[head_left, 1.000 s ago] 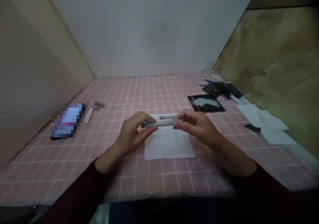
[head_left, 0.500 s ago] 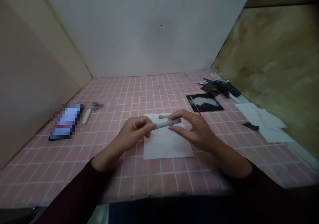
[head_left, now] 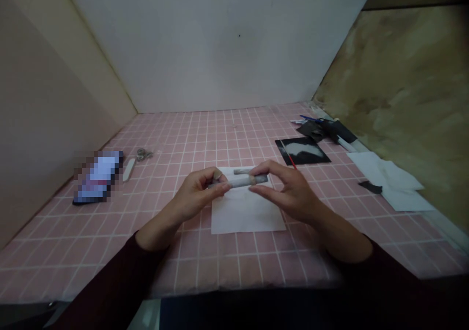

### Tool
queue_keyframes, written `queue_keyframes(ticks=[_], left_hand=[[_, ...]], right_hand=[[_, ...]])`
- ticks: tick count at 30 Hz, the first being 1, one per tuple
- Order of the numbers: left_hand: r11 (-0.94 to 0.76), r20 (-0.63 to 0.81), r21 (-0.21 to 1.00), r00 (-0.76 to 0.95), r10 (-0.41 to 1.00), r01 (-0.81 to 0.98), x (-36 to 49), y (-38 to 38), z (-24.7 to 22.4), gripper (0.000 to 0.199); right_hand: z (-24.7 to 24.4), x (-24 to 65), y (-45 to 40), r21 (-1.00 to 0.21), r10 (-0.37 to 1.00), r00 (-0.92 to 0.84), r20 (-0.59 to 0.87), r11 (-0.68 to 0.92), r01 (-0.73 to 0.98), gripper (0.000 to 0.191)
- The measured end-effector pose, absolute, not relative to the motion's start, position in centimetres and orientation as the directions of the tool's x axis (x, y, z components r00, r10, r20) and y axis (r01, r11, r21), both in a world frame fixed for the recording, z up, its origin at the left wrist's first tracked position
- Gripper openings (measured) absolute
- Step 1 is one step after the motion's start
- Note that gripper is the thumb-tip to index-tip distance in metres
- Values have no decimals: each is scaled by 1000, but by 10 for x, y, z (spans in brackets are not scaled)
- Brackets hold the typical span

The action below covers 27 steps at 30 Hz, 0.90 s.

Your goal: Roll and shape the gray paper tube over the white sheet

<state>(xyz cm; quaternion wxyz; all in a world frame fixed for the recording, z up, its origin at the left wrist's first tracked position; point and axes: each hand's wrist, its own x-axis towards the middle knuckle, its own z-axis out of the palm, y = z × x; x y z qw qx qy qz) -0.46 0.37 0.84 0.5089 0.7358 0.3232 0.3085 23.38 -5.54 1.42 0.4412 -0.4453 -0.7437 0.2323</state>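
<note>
Between both hands, a slim grey-white stick (head_left: pixel 240 181) with a darker grey right end is held nearly level, slightly higher at the right. My left hand (head_left: pixel 200 188) pinches its left part between thumb and fingers. At its right part, my right hand (head_left: pixel 287 188) has the fingertips along the top and the thumb below, closed around it. Below lies a white sheet of paper (head_left: pixel 247 217). A second, similar grey-ended stick (head_left: pixel 240 171) rests on the sheet's far side, partly hidden by my right fingers. What the sticks are made of is unclear.
At the left lie a phone (head_left: pixel 98 178), a white nail-file-shaped strip (head_left: pixel 129 169) and small grey rings (head_left: pixel 142 152). Rightward are a black sheet with white powdery marks (head_left: pixel 302 150), a thin red-ended stick (head_left: pixel 292 161), dark scraps (head_left: pixel 311 130) and white papers (head_left: pixel 388 178).
The left index finger has lifted slightly, so more of the stick's left end shows. Both hands keep their hold in nearly the same place. The view has shifted a little.
</note>
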Motion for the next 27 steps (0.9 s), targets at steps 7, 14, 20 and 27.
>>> queue_keyframes(ticks=[7, 14, 20, 27], left_hand=[[-635, 448, 735, 533, 718, 237, -6, -2, 8, 12], [-825, 594, 512, 594, 542, 241, -3, -4, 7, 9], [-728, 506, 650, 590, 629, 218, -5, -4, 10, 12], [-393, 217, 900, 588, 779, 190, -9, 1, 11, 28]], right_hand=[[9, 237, -50, -903, 954, -104, 281, 299, 308, 22], [8, 229, -50, -945, 969, -206, 137, 190, 266, 23], [5, 230, -52, -881, 948, -181, 263, 312, 356, 20], [6, 235, -54, -761, 870, -126, 476, 480, 437, 18]])
